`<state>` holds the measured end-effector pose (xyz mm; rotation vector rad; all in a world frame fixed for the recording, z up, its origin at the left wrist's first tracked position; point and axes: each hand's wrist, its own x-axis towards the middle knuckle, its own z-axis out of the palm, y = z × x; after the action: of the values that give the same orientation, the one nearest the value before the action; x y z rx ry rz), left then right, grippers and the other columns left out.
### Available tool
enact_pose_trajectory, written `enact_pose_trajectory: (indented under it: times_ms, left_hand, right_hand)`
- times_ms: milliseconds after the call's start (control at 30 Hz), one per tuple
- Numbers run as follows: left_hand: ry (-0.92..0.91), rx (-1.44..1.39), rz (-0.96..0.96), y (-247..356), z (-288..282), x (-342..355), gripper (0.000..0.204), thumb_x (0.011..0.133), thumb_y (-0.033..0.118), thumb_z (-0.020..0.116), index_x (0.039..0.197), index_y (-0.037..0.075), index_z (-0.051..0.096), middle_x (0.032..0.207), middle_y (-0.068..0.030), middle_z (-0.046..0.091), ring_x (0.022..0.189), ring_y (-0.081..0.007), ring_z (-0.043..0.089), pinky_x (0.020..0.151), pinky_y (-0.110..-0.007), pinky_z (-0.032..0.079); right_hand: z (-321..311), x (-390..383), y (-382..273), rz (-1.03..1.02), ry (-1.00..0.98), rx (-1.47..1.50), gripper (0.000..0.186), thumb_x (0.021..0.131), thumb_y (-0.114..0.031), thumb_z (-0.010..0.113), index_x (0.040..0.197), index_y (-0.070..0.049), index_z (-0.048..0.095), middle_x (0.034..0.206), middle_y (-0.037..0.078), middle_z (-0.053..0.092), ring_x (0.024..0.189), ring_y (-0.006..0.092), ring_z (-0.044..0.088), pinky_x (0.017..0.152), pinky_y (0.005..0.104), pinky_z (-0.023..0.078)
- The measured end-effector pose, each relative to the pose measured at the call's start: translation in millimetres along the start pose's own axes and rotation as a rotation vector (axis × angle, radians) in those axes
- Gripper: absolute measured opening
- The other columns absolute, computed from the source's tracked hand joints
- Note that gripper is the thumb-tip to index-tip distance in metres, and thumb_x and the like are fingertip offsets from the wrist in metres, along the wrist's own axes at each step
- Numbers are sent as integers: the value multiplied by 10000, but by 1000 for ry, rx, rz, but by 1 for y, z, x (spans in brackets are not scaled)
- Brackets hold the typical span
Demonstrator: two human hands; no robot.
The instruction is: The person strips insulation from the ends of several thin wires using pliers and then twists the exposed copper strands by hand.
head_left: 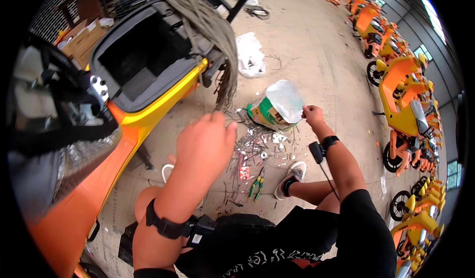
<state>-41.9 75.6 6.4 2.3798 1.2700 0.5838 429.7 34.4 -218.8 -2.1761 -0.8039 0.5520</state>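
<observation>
A bundle of grey wires [223, 38] is draped over the open storage compartment [143, 107] of an orange and yellow scooter [133, 134], its frayed ends hanging down. Just below those ends, my left hand [207, 137] is raised with its fingers curled and thumb up; what it holds, if anything, is hidden. My right hand [312, 114] is closed in a pinch at the right of a green and white bag [277, 104]. A thin strand seems to reach from its fingertips, too fine to name.
Wire scraps [247, 142], green-handled pliers [257, 185], a small white ring [263, 155] and a red packet [244, 173] lie on the floor between my feet. A white plastic bag [251, 55] lies farther off. Rows of orange and yellow scooters [403, 100] line the right side.
</observation>
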Motion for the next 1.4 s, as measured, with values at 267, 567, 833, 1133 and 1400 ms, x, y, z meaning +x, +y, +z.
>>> enact_pose_trajectory:
  times_ms: [267, 567, 833, 1133, 1400]
  left_hand:
    - [-38, 76, -141, -18, -14, -2, 289, 967, 299, 625, 971, 13, 670, 887, -175, 692, 815, -379, 674, 696, -466, 519]
    - [-76, -5, -244, -27, -31, -19, 292, 952, 275, 661, 1046, 0, 684, 900, -167, 696, 787, -346, 677, 705, -426, 529]
    - [-115, 22, -290, -35, -27, -21, 290, 938, 200, 697, 1074, -55, 673, 867, -172, 696, 747, -255, 649, 684, -347, 516]
    - [-139, 88, -298, -56, -33, -25, 287, 935, 191, 703, 1074, -58, 673, 875, -171, 697, 724, -249, 644, 653, -340, 512]
    - [-70, 19, -251, -49, -37, -21, 312, 959, 243, 668, 1054, -54, 675, 871, -182, 694, 736, -274, 661, 676, -368, 526]
  right_hand:
    - [26, 58, 33, -105, 135, -441, 376, 834, -300, 709, 1051, 6, 738, 1018, 264, 722, 1016, 389, 701, 915, 450, 550]
    - [204, -136, -36, -789, -523, -392, 296, 865, -128, 601, 1153, -68, 629, 1093, 183, 648, 1021, 382, 639, 859, 475, 539]
    - [356, -266, 64, -1004, -846, -710, 328, 848, -148, 632, 1168, -213, 662, 1092, 52, 604, 1125, 270, 564, 916, 422, 481]
    - [379, -283, 74, -1143, -792, -798, 262, 822, -180, 634, 1080, -206, 676, 1085, 44, 585, 1083, 253, 544, 871, 412, 474]
    - [296, -240, 6, -906, -833, -210, 122, 894, -169, 677, 986, -121, 612, 989, 73, 616, 974, 289, 591, 811, 390, 510]
